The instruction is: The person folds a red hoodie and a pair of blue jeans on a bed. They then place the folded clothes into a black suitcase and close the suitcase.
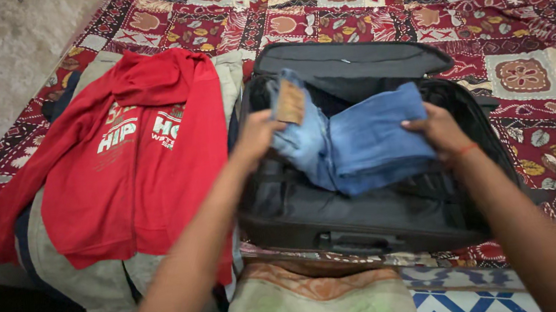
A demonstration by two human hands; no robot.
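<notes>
Blue folded jeans (pixel 362 141) lie inside the open black suitcase (pixel 372 215) on the patterned red bedspread (pixel 527 37); the left hand (pixel 255 137) grasps the jeans at the waistband end, near the brown patch; the right hand (pixel 440 129) presses on the folded end with fingers closed over the cloth; a red hoodie (pixel 128 161) lies just beside the suitcase, on top of other clothes.
</notes>
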